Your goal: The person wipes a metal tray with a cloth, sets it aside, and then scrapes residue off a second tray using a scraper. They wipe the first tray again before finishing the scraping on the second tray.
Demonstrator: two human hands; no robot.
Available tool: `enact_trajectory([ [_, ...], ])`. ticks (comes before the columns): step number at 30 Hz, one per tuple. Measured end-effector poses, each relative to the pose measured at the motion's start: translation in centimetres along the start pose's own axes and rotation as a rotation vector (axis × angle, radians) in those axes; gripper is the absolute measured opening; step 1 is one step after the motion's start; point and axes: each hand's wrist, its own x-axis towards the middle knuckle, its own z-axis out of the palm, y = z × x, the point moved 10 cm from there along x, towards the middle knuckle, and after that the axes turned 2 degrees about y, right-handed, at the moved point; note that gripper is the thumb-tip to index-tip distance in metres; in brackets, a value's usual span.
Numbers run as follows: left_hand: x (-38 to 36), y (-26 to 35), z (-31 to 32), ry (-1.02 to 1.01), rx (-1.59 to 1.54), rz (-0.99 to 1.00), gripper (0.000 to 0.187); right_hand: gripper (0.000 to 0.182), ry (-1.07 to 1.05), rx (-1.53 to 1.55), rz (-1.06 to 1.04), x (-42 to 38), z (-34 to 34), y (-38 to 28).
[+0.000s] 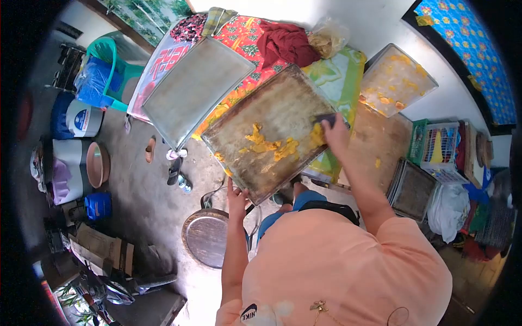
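A large brown-stained metal tray (239, 119) is held tilted in front of me, with orange-yellow scraps (263, 144) across its lower half. My left hand (237, 200) grips the tray's lower left edge. Near the tray's right edge, my right hand (335, 135) is closed on a dark flat scraper (324, 118), and a yellow lump sits just below it. Behind the brown tray, a cleaner grey tray (198, 89) lies on the patterned cloth (242, 35).
Another tray with yellow pieces (394, 81) leans at the right wall. Crates (437, 144) and stacked trays (410, 187) stand below it. A round stool (209, 239) is beside my left arm. A green chair (122, 76) and tubs are at the left.
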Motion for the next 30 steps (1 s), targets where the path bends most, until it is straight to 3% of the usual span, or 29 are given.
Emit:
enact_trajectory([
  [3, -0.1, -0.4, 0.3, 0.0, -0.027, -0.001, 0.084, 0.053, 0.065, -0.038, 0.127, 2.0, -3.0, 1.5],
  [7, 0.2, -0.9, 0.2, 0.005, 0.038, -0.011, 0.084, 0.043, -0.046, -0.21, 0.066, -3.7, 4.2, -1.7],
  [10, -0.5, 1.2, 0.3, 0.012, -0.034, 0.029, 0.085, 0.042, -0.134, -0.173, -0.042, -4.4, 3.7, -6.0],
  [14, 0.1, 0.4, 0.0, 0.047, 0.051, 0.002, 0.085, 0.043, 0.033, -0.002, 0.004, 0.4, 1.4, -1.9],
  [17, 0.4, -0.4, -0.2, 0.067, 0.064, 0.026, 0.087, 0.045, -0.142, -0.177, 0.066, -3.2, 4.5, -3.7],
  [22, 0.2, 1.0, 0.7, 0.067, 0.034, 0.028, 0.084, 0.055, 0.015, -0.018, -0.066, -1.1, 1.9, -4.0],
  [25, 0.5, 0.3, 0.7, 0.039, 0.035, 0.052, 0.084, 0.055, -0.043, 0.056, 0.039, 0.7, 0.4, -1.8],
  [28, 0.5, 0.2, 0.9, 0.052, 0.037, 0.047, 0.083, 0.058, -0.236, -0.16, 0.029, -4.6, 5.2, -5.8],
  [30, -0.4, 1.7, 1.5, 0.06, -0.041, 0.024, 0.084, 0.058, -0.207, -0.14, 0.016, -4.1, 5.1, -5.6],
])
